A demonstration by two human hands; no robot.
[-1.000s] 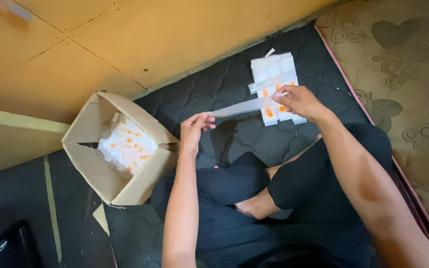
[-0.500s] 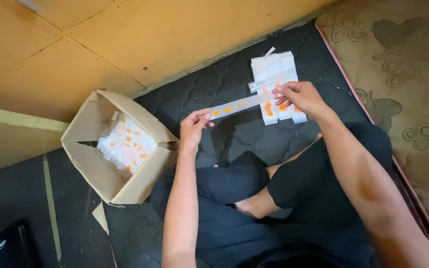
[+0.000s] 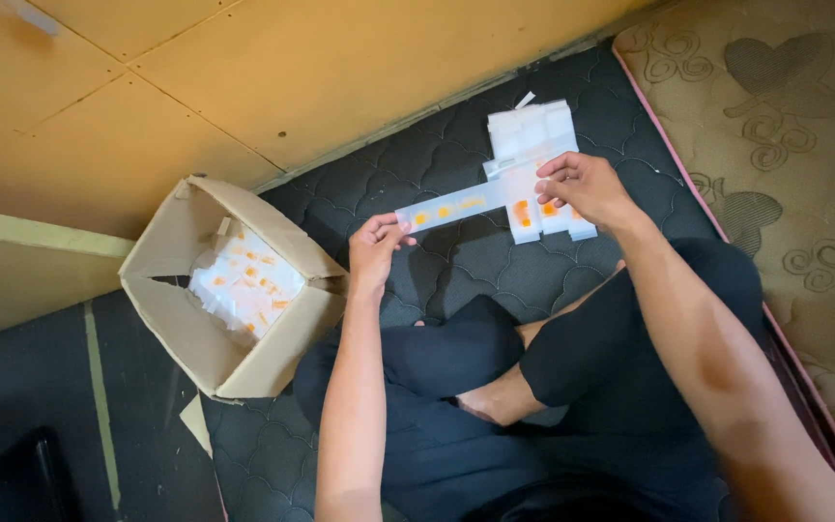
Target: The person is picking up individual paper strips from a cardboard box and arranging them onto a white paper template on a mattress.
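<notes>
A long white strip with small orange patches along it (image 3: 451, 207) is stretched level between the two hands, above the dark quilted mattress (image 3: 388, 174) on which the person sits cross-legged. The left hand (image 3: 376, 246) pinches the strip's left end between thumb and fingertips, and the right hand (image 3: 587, 186) pinches its right end with the fingers curled over it. Just under and beyond the right hand lies a small stack of similar white strips with orange marks (image 3: 533, 145), partly hidden by that hand; a loose white scrap (image 3: 526, 99) lies at its far edge. To the left of the left hand, and near it, stands an open brown cardboard box (image 3: 273, 338) with its flaps spread, holding a heap of white pieces with orange spots (image 3: 245, 283). Beyond the mattress runs a tan tiled floor (image 3: 244, 77), and on the right lies a beige carpet with heart and swirl patterns (image 3: 785, 126), touching the mattress edge.
</notes>
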